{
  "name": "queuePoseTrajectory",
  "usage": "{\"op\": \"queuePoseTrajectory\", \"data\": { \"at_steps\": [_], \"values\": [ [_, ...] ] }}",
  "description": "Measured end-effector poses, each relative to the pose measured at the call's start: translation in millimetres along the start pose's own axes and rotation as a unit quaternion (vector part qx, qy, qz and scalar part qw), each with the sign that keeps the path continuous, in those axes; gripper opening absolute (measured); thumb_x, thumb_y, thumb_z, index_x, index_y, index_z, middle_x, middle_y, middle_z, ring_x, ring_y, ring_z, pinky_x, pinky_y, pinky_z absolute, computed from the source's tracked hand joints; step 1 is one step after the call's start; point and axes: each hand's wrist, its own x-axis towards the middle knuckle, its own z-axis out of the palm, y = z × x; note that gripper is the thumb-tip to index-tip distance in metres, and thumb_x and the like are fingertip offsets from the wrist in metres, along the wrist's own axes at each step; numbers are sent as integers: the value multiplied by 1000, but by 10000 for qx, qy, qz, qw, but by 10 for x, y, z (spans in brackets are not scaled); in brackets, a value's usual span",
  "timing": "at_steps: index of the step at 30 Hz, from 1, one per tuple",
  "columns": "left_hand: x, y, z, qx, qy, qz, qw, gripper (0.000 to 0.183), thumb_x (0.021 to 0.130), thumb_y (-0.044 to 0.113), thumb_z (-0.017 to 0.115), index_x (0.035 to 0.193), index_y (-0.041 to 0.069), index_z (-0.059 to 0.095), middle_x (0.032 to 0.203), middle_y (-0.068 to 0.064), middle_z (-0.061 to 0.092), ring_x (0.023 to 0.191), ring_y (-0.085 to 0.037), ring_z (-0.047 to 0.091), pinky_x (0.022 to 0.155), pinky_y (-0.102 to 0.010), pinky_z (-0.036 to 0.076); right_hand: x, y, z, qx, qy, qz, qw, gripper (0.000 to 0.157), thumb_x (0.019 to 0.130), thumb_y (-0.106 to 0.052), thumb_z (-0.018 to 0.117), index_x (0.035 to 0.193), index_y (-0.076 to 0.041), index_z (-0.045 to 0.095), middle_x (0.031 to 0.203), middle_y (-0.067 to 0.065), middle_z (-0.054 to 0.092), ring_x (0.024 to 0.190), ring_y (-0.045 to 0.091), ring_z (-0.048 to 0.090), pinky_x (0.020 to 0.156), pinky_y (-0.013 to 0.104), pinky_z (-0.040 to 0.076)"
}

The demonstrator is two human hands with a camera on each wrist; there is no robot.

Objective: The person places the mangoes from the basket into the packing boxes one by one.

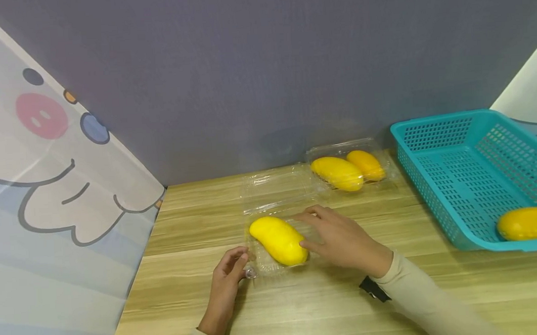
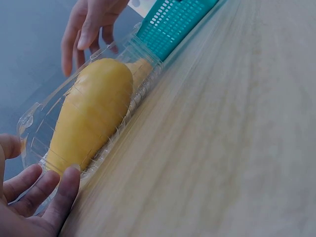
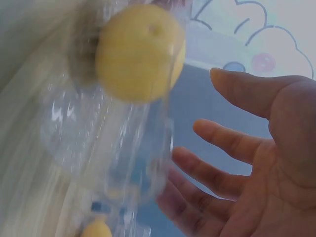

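Note:
A yellow mango (image 1: 279, 241) lies in the left part of a clear plastic clamshell box (image 1: 266, 269), its lid (image 1: 276, 187) folded open toward the wall. My left hand (image 1: 225, 283) is at the box's near left corner; in the left wrist view its spread fingers (image 2: 69, 185) rest against the box end, the thumb at the rim. My right hand (image 1: 347, 239) hovers over the right side of the box, thumb close to the mango's thick end. In the right wrist view its fingers (image 3: 212, 173) are spread apart, and nothing lies between them and the thumb.
Behind to the right, another clear clamshell box (image 1: 340, 146) holds two mangoes (image 1: 339, 173). A turquoise basket (image 1: 454, 228) at the right has a yellow-orange fruit (image 1: 531, 223) in its front corner. The grey wall (image 1: 264, 87) bounds the wooden table (image 1: 185, 232) at the back.

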Motion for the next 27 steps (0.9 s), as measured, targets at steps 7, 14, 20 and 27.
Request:
{"op": "queuePoseTrajectory", "data": {
  "at_steps": [7, 14, 20, 27],
  "values": [
    [-5, -9, -5, -73, -29, 43, 10000, 38, 99, 25, 62, 126, -1, 58, 123, -14, 61, 94, -12, 60, 76, -27, 56, -174, 206, -150, -190, 189, 219, 9994, 54, 91, -39, 71, 140, -22, 56, 132, 5, 59, 113, 26, 62, 80, 44, 57],
    [-6, -1, -1, -161, -22, 69, 9998, 39, 98, 25, 63, 125, -2, 59, 120, -14, 61, 91, -12, 60, 76, -27, 57, -323, 401, -333, -326, 378, 467, 9977, 54, 93, -37, 69, 141, -17, 54, 137, 11, 58, 122, 35, 59, 95, 56, 52],
    [-1, -5, -4, -146, -36, 32, 9999, 38, 98, 25, 63, 126, -1, 58, 121, -14, 61, 93, -11, 60, 77, -27, 56, -448, 589, -488, -426, 494, 598, 9961, 53, 94, -37, 68, 141, -16, 53, 139, 16, 57, 119, 39, 59, 93, 59, 51],
    [-3, -15, -16, -138, -64, 6, 9999, 38, 97, 23, 64, 126, -2, 57, 120, -12, 62, 95, -11, 60, 78, -26, 57, -634, 847, -764, -738, 862, 806, 9903, 54, 93, -40, 68, 141, -18, 53, 133, 21, 59, 109, 42, 62, 79, 62, 52]
  ]
}}
